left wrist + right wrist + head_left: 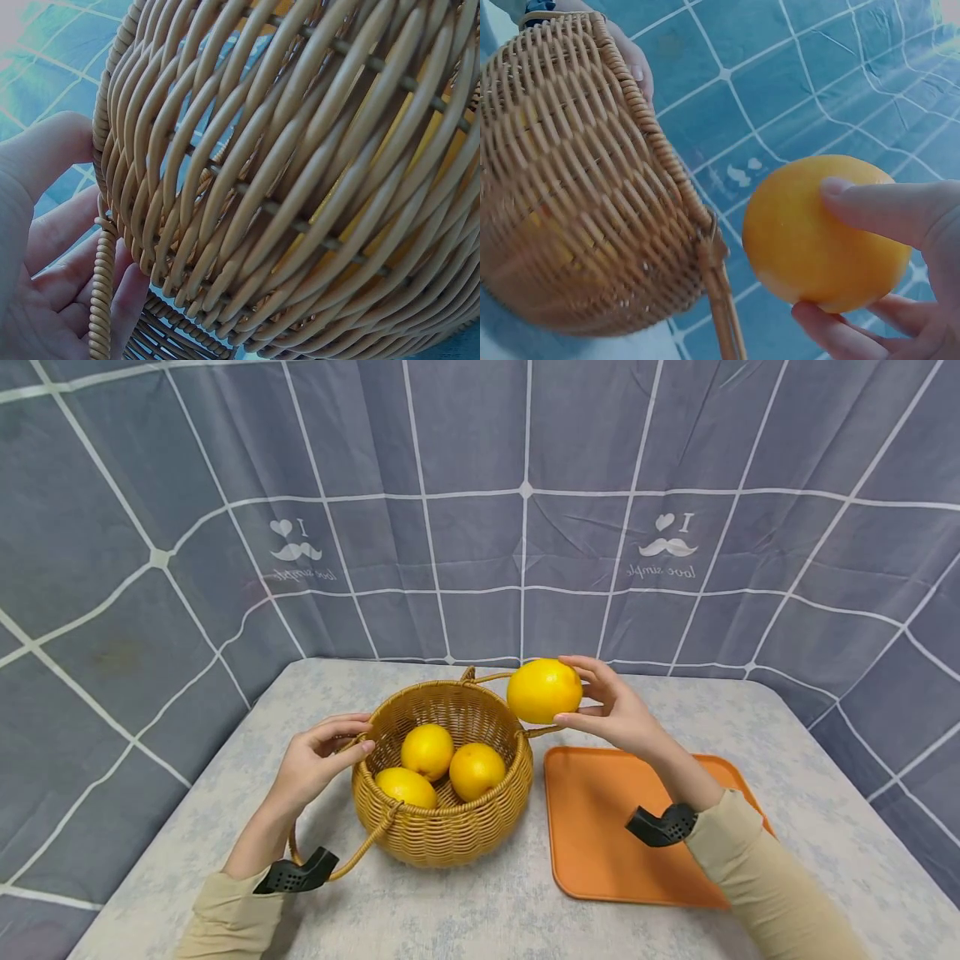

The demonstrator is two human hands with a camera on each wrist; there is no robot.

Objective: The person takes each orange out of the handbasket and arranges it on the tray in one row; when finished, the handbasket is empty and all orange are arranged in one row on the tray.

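My right hand (621,717) pinches a yellow orange (543,692) between thumb and fingers, above the right rim of a round wicker basket (442,842). In the right wrist view, the held orange (817,232) is apart from the basket wall (577,172). Three more oranges (427,752) lie inside the basket. At its left rim, my left hand (309,764) grips the edge, thumb on one side and fingers on the other. The left wrist view shows the fingers (64,232) beside the woven wall and a handle end (103,292).
An orange tray (600,852) lies right of the basket, partly under my right forearm. One basket handle (360,852) droops to the left; another extends right beneath the held orange. A grey-blue checked curtain (480,543) stands behind the pale table (450,918).
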